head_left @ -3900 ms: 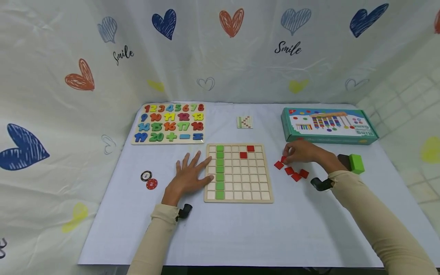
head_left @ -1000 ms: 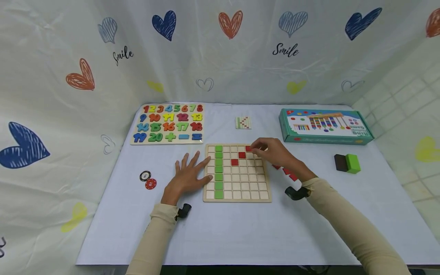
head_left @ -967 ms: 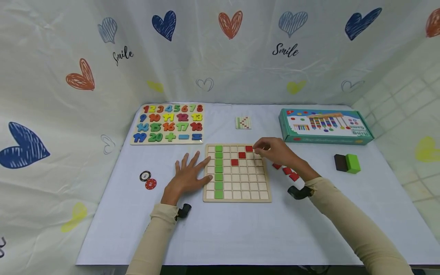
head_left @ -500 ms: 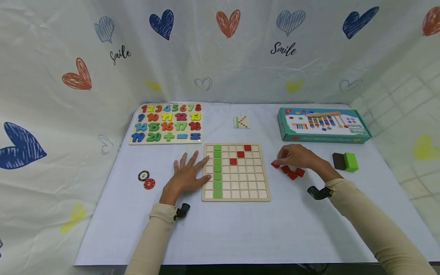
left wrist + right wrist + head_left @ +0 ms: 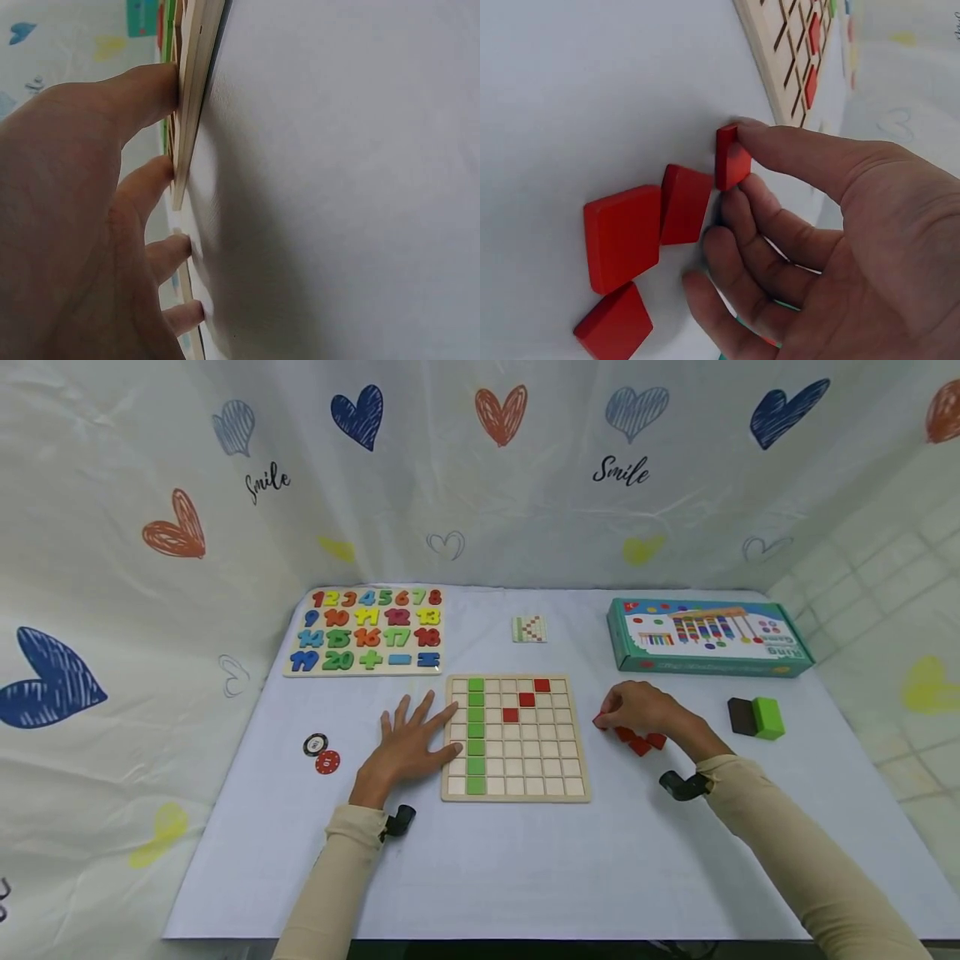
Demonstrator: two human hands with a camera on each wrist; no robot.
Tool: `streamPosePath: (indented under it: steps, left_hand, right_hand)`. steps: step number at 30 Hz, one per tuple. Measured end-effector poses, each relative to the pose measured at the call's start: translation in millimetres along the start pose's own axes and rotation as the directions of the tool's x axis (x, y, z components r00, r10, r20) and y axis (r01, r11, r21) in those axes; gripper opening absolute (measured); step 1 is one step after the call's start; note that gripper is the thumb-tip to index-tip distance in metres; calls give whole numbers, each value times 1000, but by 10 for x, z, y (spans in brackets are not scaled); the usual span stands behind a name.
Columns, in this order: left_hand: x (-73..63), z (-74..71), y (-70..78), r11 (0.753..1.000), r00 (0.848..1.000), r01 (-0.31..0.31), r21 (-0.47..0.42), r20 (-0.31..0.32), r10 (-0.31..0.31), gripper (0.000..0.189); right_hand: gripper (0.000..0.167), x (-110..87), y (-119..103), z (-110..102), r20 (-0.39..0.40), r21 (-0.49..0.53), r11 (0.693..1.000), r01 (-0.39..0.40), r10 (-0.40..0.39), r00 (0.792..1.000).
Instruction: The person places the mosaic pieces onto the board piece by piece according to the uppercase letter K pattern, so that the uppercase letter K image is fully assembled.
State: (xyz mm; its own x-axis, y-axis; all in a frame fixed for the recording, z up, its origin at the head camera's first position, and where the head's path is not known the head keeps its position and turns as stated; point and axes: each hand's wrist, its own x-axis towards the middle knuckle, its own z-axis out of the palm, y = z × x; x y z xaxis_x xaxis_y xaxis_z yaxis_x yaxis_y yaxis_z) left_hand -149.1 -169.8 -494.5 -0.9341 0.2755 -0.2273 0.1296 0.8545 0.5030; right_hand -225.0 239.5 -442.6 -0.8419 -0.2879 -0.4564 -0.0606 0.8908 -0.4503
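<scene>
Left hand (image 5: 405,752): fingers spread and extended, gripping nothing; thumb and index tip rest on the left edge of the grid board (image 5: 517,798), the other fingers beside it, presumably to keep it from sliding. Right hand (image 5: 641,706): thumb above and index finger below, pinching one red tile (image 5: 731,157); the tile is tipped on edge, a hold that likely suits so flat a piece; whether it touches the cloth cannot be told. Loose red tiles (image 5: 622,236): three, clustered beneath and just beside the right hand, apparently kept there for short reach. Grid board: between the hands, against the left, a little apart from the right; on it, a column of green tiles (image 5: 476,732), second from the left, and three placed red tiles (image 5: 527,700) stepping diagonally down and leftward from the top row. Pattern card (image 5: 529,629): beyond the board, lying flat, seemingly where it can be read at a glance. Number board (image 5: 360,673): far left, beyond the left hand. Box (image 5: 712,635): far right, beyond the right hand. Black block (image 5: 742,717) and green block (image 5: 768,718): side by side, right of the right hand. Round tokens (image 5: 327,762): two, one black and one red, left of the left hand.
</scene>
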Motion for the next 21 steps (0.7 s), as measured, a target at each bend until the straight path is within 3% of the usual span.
streamPosePath:
  steps: [13,21]
  left_hand:
    - [6,5,-15,1000,1000,13,17,6,-13,76]
    - [7,19,-14,1000,1000,9,16,3,-9,77]
  right_hand:
    - [30,-18,-52,35,-61,-21,1000,13,-14,998]
    - [20,8,-116,54,-93,-42,995,90,-93,991]
